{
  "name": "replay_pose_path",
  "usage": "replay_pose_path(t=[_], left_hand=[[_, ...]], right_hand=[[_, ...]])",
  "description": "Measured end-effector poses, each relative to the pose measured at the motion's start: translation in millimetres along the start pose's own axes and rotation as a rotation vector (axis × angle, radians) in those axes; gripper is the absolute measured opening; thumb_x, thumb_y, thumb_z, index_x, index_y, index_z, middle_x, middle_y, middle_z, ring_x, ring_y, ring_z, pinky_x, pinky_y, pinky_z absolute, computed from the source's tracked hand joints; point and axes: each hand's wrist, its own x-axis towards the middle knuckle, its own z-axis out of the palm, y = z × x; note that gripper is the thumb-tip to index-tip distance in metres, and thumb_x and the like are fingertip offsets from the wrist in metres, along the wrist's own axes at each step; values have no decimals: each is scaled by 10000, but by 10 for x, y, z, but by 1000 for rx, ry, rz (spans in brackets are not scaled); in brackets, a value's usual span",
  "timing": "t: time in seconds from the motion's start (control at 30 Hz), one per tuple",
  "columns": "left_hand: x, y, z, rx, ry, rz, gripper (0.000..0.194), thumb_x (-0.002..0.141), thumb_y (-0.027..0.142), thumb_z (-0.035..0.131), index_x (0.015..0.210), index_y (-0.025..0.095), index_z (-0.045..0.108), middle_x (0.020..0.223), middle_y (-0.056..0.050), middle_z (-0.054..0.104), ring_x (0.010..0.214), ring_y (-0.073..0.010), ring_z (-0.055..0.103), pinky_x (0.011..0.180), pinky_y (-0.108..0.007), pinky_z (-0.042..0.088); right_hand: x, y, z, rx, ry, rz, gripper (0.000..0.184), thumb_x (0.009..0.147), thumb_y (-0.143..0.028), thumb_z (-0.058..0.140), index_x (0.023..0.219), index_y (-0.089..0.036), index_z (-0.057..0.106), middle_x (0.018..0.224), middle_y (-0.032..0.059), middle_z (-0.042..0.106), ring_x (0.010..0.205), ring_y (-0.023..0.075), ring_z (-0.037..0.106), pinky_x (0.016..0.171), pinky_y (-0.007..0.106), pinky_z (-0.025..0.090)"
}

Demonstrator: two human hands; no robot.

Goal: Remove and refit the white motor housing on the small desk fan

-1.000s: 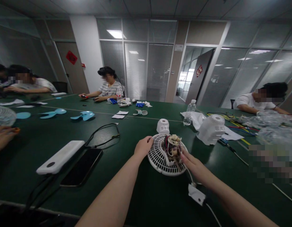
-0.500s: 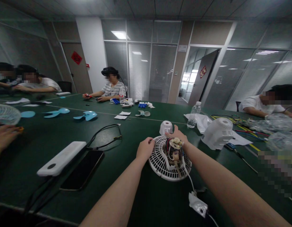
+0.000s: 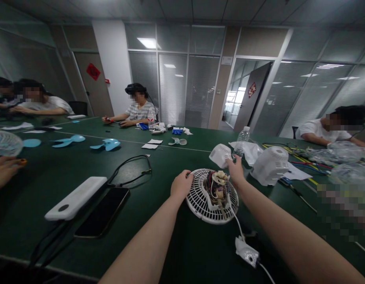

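In the head view a round white fan grille (image 3: 197, 205) lies on the green table, with an exposed fan motor and wiring (image 3: 219, 185) on top of it. My left hand (image 3: 181, 184) is closed on the grille's left edge. My right hand (image 3: 237, 171) grips a small white vented motor cover (image 3: 220, 155), tilted and held just beyond the grille; some of its fingers are hidden behind the cover. From the motor a white cord runs down to a white box wrapped in plastic (image 3: 246, 252). A larger white housing (image 3: 269, 165) stands to the right of my right hand.
A clear water bottle (image 3: 243, 136) stands behind the cover. To the left lie a white power bank (image 3: 77, 197), a black phone (image 3: 102, 213) and blue fan blades (image 3: 107, 144). Cables and plastic bags (image 3: 342, 154) cover the right side. Other people sit around the table.
My right hand has moved right and taken the small motor cover off its spot behind the grille, tilting it. My left hand has stayed on the grille.
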Motion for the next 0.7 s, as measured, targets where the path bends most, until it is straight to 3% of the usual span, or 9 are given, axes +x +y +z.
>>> replay_pose_path(t=[0.13, 0.3, 0.4, 0.5, 0.7], left_hand=[[-4, 17, 10, -15, -11, -24, 419, 908, 539, 364, 1148, 299, 610, 1082, -37, 698, 958, -220, 642, 785, -305, 458], [-22, 20, 56, -54, 27, -51, 424, 908, 531, 369, 1202, 298, 565, 1071, -37, 691, 941, -213, 642, 783, -300, 457], [-34, 10, 91, -65, 57, -49, 427, 907, 520, 378, 1224, 289, 545, 1051, -44, 690, 933, -214, 642, 786, -302, 454], [-29, -5, 126, -74, 71, -52, 415, 905, 504, 392, 1224, 285, 542, 1022, -45, 694, 910, -212, 645, 785, -301, 454], [11, -18, 171, -87, 53, -33, 388, 904, 514, 390, 1134, 282, 600, 983, -37, 699, 872, -211, 647, 752, -299, 460]], right_hand=[[-357, 43, -362, 199, 6, -11, 604, 897, -533, 207, 1419, -231, 234, 1139, 65, 626, 994, 218, 632, 800, 345, 527], [-934, 100, -687, 297, 8, -197, 578, 869, -554, 389, 1379, -285, 345, 1078, 32, 632, 971, 213, 617, 836, 337, 508], [-1188, 117, -709, 118, 2, -395, 620, 868, -500, 478, 1421, -277, 310, 992, 38, 635, 907, 221, 610, 859, 389, 491], [-1328, 110, -664, -147, 39, -556, 647, 876, -477, 504, 1445, -250, 295, 1035, 78, 631, 945, 257, 605, 879, 464, 471], [-1404, 131, -636, -441, -31, -734, 611, 906, -431, 497, 1460, -273, 295, 1145, 85, 631, 1052, 268, 581, 912, 474, 455]])
